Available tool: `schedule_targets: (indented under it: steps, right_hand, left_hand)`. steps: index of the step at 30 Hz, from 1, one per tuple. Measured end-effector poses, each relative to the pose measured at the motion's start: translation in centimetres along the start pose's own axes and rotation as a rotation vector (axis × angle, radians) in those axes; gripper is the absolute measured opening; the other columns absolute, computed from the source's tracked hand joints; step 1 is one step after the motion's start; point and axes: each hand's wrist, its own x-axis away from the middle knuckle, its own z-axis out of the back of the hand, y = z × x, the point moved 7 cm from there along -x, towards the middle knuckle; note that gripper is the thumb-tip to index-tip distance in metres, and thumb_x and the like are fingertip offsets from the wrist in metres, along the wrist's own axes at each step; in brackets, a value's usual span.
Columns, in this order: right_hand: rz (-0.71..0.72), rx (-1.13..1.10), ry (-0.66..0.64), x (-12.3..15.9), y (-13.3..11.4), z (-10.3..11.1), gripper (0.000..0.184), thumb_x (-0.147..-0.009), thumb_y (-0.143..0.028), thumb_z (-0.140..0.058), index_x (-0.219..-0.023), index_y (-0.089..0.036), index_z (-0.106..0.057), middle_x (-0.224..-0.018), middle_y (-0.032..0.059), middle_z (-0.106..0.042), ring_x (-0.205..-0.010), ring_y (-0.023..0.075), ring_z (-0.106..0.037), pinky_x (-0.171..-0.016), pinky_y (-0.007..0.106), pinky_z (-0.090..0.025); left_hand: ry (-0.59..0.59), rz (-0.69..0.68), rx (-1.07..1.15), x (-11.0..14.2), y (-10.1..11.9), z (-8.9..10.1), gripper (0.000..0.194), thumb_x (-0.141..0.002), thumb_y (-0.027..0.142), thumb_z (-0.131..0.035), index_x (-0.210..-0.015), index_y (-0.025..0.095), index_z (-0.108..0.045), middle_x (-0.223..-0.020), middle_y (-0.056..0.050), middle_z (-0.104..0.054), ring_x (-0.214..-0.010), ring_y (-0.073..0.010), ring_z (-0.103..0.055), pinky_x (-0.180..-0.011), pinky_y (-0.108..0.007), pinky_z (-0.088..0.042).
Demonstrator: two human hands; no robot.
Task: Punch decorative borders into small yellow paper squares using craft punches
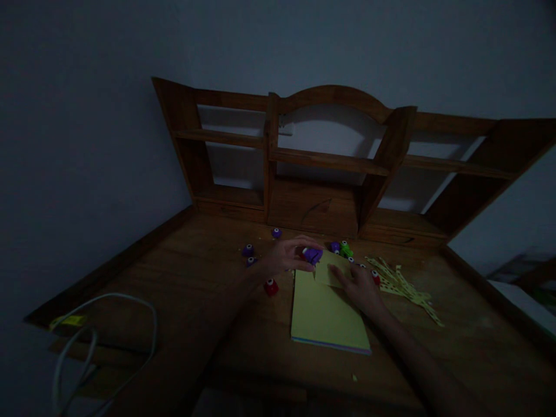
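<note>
1. Purple plastic paper punch, small and rounded, sits in our left hand near the middle of the desk, toward its back edge and just in front of the wooden shelf unit.
2. Left hand: fingers closed around the punch, thumb under, fingertips over. It is clamped on it.
3. Right hand lies flat, fingers together, pressing down a small pale yellow paper piece whose near edge meets the punch. It grips nothing that we can see.
4. Under that piece lies a stack of pale yellow paper sheets, running toward the desk's front edge; a thin purple layer shows at its bottom.
5. Handling, as we judge it: the punch looks light, hard and smooth, easy to pinch between thumb and fingers at its two broad faces. The paper is thin and floppy, creases readily, and is best held flat near the edge being worked.
6. Other small punches are scattered about: purple ones left of the hand, a red one just left of the stack, a green one behind it.
7. Punched yellow paper strips lie toward the desk's right side.
8. A white cable loops at the front left corner. Light is dim; fine detail is lost.
</note>
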Motion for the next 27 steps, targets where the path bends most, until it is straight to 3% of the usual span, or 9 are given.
schedule_targets:
  steps: [8,14,27]
  right_hand:
    - [0.007,0.009,0.001,0.0,-0.2,0.1,0.047,-0.085,-0.056,-0.046,-0.071,-0.015,-0.064,-0.068,0.0063,-0.069,-0.061,0.0209,-0.061,-0.054,0.028,-0.04]
    - [0.004,-0.003,-0.016,0.0,0.1,-0.1,0.048,-0.085,-0.057,-0.044,-0.075,-0.014,-0.065,-0.067,0.0068,-0.068,-0.06,0.0206,-0.06,-0.054,0.028,-0.041]
    - [0.006,0.027,0.007,0.0,0.0,0.0,0.048,-0.084,-0.057,-0.044,-0.074,-0.015,-0.065,-0.068,0.0069,-0.068,-0.062,0.0205,-0.061,-0.055,0.028,-0.041]
  left_hand:
    - [0.016,-0.006,-0.011,0.0,-0.1,0.4,0.043,-0.061,0.02,-0.081,-0.101,0.016,-0.067,-0.117,-0.009,-0.058,-0.114,-0.0264,-0.051,-0.098,-0.042,-0.04]
    - [0.012,0.095,0.136,0.4,-1.0,0.0,0.042,-0.068,0.021,-0.076,-0.107,0.014,-0.062,-0.115,-0.012,-0.06,-0.103,-0.0215,-0.058,-0.09,-0.037,-0.046]
    - [0.028,0.074,0.181,0.3,-0.8,0.0,0.041,-0.068,0.02,-0.076,-0.103,0.015,-0.056,-0.114,-0.012,-0.06,-0.101,-0.021,-0.06,-0.086,-0.035,-0.049]
